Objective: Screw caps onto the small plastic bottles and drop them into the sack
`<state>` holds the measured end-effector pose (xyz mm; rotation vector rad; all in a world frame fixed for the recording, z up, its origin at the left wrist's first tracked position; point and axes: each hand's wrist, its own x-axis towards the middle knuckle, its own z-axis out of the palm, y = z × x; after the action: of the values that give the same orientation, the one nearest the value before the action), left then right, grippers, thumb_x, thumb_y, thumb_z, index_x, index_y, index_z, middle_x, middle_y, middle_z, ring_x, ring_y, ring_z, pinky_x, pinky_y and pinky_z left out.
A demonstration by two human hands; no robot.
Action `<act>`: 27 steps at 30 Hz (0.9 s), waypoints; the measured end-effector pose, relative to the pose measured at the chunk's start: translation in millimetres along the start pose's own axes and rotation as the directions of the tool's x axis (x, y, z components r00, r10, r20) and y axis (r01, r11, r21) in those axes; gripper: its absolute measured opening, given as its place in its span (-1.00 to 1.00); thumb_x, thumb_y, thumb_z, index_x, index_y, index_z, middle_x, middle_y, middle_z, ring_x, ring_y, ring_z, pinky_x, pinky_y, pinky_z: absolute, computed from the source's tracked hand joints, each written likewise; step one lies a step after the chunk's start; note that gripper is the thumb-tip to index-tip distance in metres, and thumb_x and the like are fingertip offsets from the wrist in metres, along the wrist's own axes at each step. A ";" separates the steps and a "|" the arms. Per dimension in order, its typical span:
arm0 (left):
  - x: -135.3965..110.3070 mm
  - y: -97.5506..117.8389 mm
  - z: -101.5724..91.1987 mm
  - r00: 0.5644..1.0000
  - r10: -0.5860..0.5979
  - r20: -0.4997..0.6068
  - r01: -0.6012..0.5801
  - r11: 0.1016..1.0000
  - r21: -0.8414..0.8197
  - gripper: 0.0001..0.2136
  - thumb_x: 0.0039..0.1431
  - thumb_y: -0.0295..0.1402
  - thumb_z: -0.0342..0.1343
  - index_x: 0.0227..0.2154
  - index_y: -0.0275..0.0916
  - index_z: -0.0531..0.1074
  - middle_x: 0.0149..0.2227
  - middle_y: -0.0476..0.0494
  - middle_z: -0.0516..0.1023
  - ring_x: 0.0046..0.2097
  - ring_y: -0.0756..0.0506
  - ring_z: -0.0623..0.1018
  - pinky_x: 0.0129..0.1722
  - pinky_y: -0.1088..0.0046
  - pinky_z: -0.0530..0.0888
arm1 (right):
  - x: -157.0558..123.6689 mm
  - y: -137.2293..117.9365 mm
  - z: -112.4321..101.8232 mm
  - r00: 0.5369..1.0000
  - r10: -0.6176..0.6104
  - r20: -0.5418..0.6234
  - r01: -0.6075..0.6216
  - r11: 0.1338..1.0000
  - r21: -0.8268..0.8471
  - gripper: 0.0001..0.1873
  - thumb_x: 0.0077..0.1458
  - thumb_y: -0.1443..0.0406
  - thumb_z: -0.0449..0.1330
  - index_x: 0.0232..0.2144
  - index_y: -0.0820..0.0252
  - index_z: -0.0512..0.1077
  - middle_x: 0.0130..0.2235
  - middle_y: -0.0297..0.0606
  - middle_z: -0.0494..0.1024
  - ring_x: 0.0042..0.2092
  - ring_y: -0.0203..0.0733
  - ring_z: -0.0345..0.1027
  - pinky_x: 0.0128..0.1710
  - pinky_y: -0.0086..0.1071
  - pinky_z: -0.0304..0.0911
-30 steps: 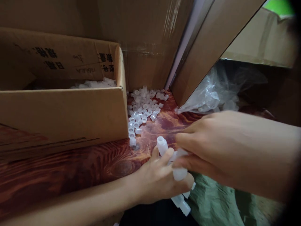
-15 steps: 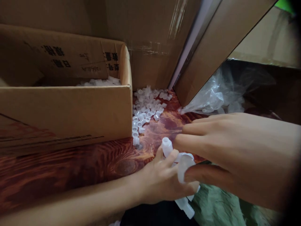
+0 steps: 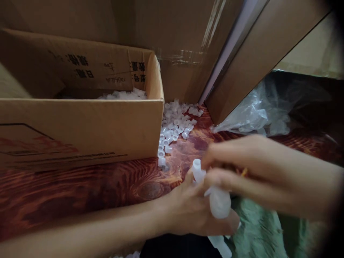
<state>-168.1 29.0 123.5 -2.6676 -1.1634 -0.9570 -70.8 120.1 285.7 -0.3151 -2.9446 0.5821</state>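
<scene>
My left hand [image 3: 190, 208] is closed around several translucent white plastic fittings. One fitting with a round open neck [image 3: 198, 170] sticks up past the thumb and forefinger. A rounded, cup-like white piece [image 3: 220, 203] lies against the back of the fingers, and another tubular white piece [image 3: 221, 247] pokes out beneath the hand. Over the upright neck, my right hand [image 3: 228, 168] is bent in a pinch, blurred by motion. Whatever its fingertips hold is hidden. Small white plastic caps [image 3: 176, 123] lie in a loose heap on the reddish wood-grain surface [image 3: 129, 186].
An open cardboard box [image 3: 107, 125] on the left holds more white pieces [image 3: 125, 95]. Cardboard walls stand behind. At right, a clear plastic bag [image 3: 255, 111] with white pieces lies by another carton [image 3: 242, 64]. Green woven sacking [image 3: 258, 225] is below my hands.
My right hand has come in from the right, its fingers bending toward the upright neck. The rounded white piece now sits lower on my left hand. The whole view has shifted slightly.
</scene>
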 end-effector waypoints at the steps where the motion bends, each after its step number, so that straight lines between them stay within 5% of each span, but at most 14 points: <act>1: -2.8 -0.1 -2.3 0.997 0.052 -0.049 -0.051 0.999 0.020 -0.87 0.23 -0.27 0.04 -0.17 -0.04 0.39 -0.13 -0.07 0.41 0.06 -0.27 0.30 0.02 0.07 0.33 | 9.8 7.4 -2.5 0.999 0.047 -0.017 -0.046 0.998 0.048 -0.56 0.36 0.11 -0.03 -0.54 0.16 0.30 -0.60 -0.45 0.24 -0.57 -0.36 0.12 -0.58 -0.45 0.01; 4: -9.3 0.1 -7.5 0.958 0.199 -0.207 -0.185 0.979 0.087 -0.88 0.24 -0.27 0.04 -0.18 -0.03 0.40 -0.18 -0.06 0.42 0.09 -0.31 0.29 0.01 0.01 0.32 | 38.6 32.5 9.7 0.991 0.107 -0.083 -0.105 0.994 0.032 -0.70 0.28 0.21 0.12 -0.48 0.22 0.39 -0.56 -0.44 0.27 -0.50 -0.35 0.17 -0.49 -0.46 0.06; 7: -10.0 -0.6 -9.2 0.915 0.290 -0.280 -0.267 0.956 0.119 -0.85 0.25 -0.25 0.02 -0.32 -0.14 0.46 -0.20 -0.06 0.46 0.09 -0.31 0.33 -0.03 0.09 0.35 | 58.8 51.1 42.6 0.995 -0.034 0.090 0.053 0.974 -0.220 -0.95 0.18 0.36 0.22 -0.28 0.25 0.47 -0.32 -0.27 0.45 -0.30 -0.23 0.32 -0.31 -0.40 0.15; 11: -7.4 -2.3 -11.7 0.908 0.316 -0.275 -0.302 0.949 0.093 -0.84 0.25 -0.34 0.02 -0.34 -0.14 0.51 -0.17 -0.03 0.49 0.09 -0.29 0.34 0.00 0.08 0.35 | 68.4 58.3 80.3 0.978 -0.071 0.194 0.146 0.904 -0.401 -0.88 0.21 0.34 0.17 -0.20 0.27 0.43 -0.24 -0.14 0.46 -0.27 -0.12 0.36 -0.32 -0.34 0.17; 15: -7.8 -2.9 -17.1 0.922 0.316 -0.224 -0.299 0.948 0.108 -0.82 0.25 -0.36 0.02 -0.30 -0.09 0.54 -0.16 -0.01 0.51 0.09 -0.31 0.35 0.02 0.02 0.32 | 64.5 58.5 86.0 0.987 -0.017 0.161 0.083 0.907 -0.414 -0.86 0.22 0.40 0.09 -0.18 0.31 0.41 -0.28 -0.14 0.45 -0.33 -0.11 0.35 -0.36 -0.31 0.20; 17: -8.3 -3.0 -20.2 0.930 0.308 -0.199 -0.288 0.950 0.122 -0.84 0.24 -0.34 0.03 -0.29 -0.07 0.54 -0.15 0.00 0.51 0.08 -0.30 0.35 0.01 0.05 0.33 | 53.2 57.4 75.6 0.993 -0.016 0.119 0.058 0.930 -0.363 -0.84 0.22 0.41 0.08 -0.15 0.31 0.41 -0.24 -0.13 0.44 -0.27 -0.13 0.36 -0.30 -0.31 0.26; 20: -8.1 -3.1 -22.8 0.947 0.268 -0.176 -0.251 0.962 0.111 -0.84 0.25 -0.34 0.03 -0.35 -0.08 0.53 -0.16 0.03 0.51 0.07 -0.24 0.36 0.00 0.12 0.32 | 16.7 49.0 48.3 0.993 0.011 -0.117 -0.020 0.997 -0.075 -0.75 0.19 0.46 0.09 -0.08 0.27 0.39 -0.13 -0.14 0.43 -0.10 -0.16 0.35 -0.11 -0.34 0.30; 23: -7.3 -2.2 -20.8 0.957 0.237 -0.168 -0.226 0.971 0.083 -0.85 0.23 -0.34 0.02 -0.37 -0.12 0.50 -0.19 0.01 0.50 0.09 -0.25 0.34 -0.01 0.14 0.32 | -35.7 31.2 22.5 0.932 0.208 -0.298 -0.169 0.974 0.152 -0.79 0.23 0.38 0.13 -0.07 0.11 0.37 -0.12 -0.26 0.47 -0.14 -0.23 0.39 -0.20 -0.43 0.35; 27: -6.8 2.2 -12.9 0.971 0.191 -0.145 -0.179 0.979 0.094 -0.96 0.15 -0.34 0.08 -0.37 -0.15 0.38 -0.25 -0.08 0.48 0.06 -0.32 0.36 -0.06 0.07 0.36 | -91.2 5.3 17.5 0.955 0.179 -0.236 -0.165 0.983 0.082 -0.75 0.22 0.37 0.17 -0.07 0.02 0.34 -0.13 -0.32 0.49 -0.08 -0.22 0.42 -0.10 -0.48 0.36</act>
<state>-176.8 19.1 130.3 -2.5331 -0.8849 -1.0383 15.9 97.8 260.2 -0.5960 -2.6760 0.6054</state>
